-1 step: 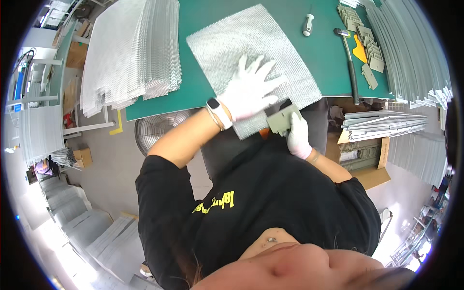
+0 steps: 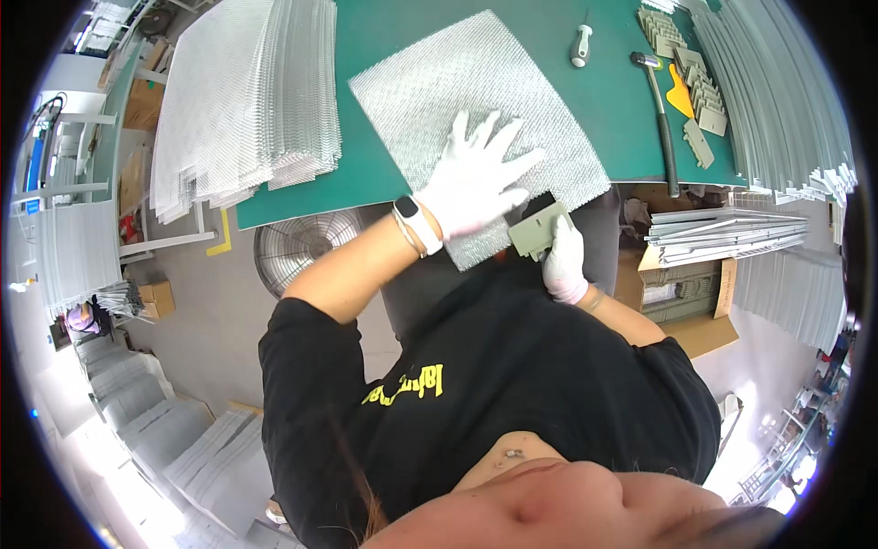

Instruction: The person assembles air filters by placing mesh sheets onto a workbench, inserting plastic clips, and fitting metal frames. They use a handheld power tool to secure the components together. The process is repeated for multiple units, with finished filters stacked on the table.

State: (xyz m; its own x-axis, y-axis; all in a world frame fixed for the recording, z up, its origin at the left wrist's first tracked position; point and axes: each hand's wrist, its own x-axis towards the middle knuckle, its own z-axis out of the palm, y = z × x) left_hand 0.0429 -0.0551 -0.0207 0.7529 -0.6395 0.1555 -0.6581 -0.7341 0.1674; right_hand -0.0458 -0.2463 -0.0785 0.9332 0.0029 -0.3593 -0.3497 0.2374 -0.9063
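Observation:
A silvery metal mesh sheet [image 2: 457,78] lies slantwise on the green table, its near end sticking out over the front edge. A rectangular notch is cut out of that near end. My left hand [image 2: 480,178], in a white glove, rests flat on the sheet with its fingers spread. My gloved right hand [image 2: 565,261] grips a flat grey-green plastic plate [image 2: 538,232] by its right side, close to the notch in the mesh. Whether the plate touches the mesh I cannot tell.
Stacked mesh sheets [image 2: 247,91] stand on the left of the table [image 2: 613,119]. Toward the right lie a screwdriver [image 2: 582,46], a hammer [image 2: 665,128], a yellow scraper [image 2: 679,91] and several plastic plates [image 2: 706,96]. Metal strips [image 2: 777,91] fill the far right; a floor fan [image 2: 302,247] is below.
The mesh sheet and my left hand have shifted very slightly. The plastic plate in my right hand has tilted a little beside the notch.

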